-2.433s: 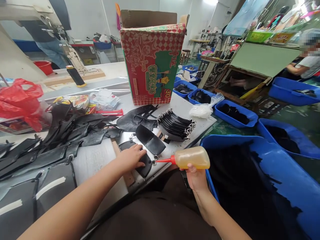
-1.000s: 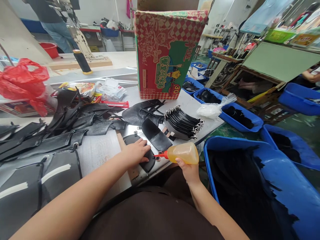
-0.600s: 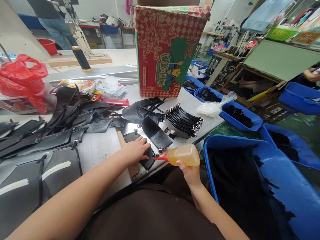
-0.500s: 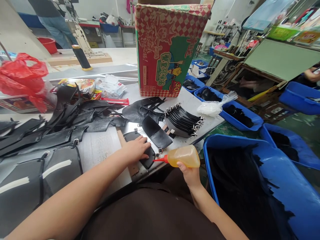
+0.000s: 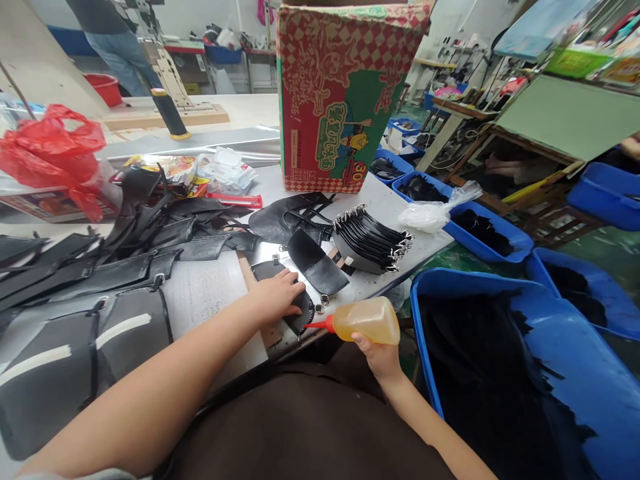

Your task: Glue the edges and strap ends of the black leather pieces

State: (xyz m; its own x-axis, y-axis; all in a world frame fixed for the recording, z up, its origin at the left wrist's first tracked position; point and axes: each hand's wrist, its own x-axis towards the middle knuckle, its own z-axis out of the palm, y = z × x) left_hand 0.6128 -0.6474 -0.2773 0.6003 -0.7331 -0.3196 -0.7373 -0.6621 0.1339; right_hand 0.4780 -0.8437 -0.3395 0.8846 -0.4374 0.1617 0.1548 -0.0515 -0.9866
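Note:
My left hand [image 5: 279, 297] lies on a black leather piece [image 5: 299, 321] with a curved edge, its fingers stretched over the surface. In my right hand [image 5: 377, 353] is a squeeze bottle [image 5: 367, 320] of yellowish liquid, tilted so that its red nozzle points left. The nozzle tip is at the piece's right edge, close beside my left fingers; whether liquid comes out I cannot tell. Just behind lies a black leather flap [image 5: 317, 263] with small metal buckles [image 5: 323, 303] near it. A neat stack of black straps with metal rings [image 5: 373, 240] sits to its right.
A tall red and green carton [image 5: 340, 100] stands at the table's back. Black leather parts [image 5: 130, 310] cover the left side, below a red plastic bag [image 5: 55, 153]. Blue tubs [image 5: 560, 353] of black material stand on the floor at right. A person [image 5: 113, 47] is at the far left.
The bottle has dipped slightly, and its nozzle tip has moved a little down along the leather piece's edge. My left hand stays on the piece. The whole view has shifted slightly.

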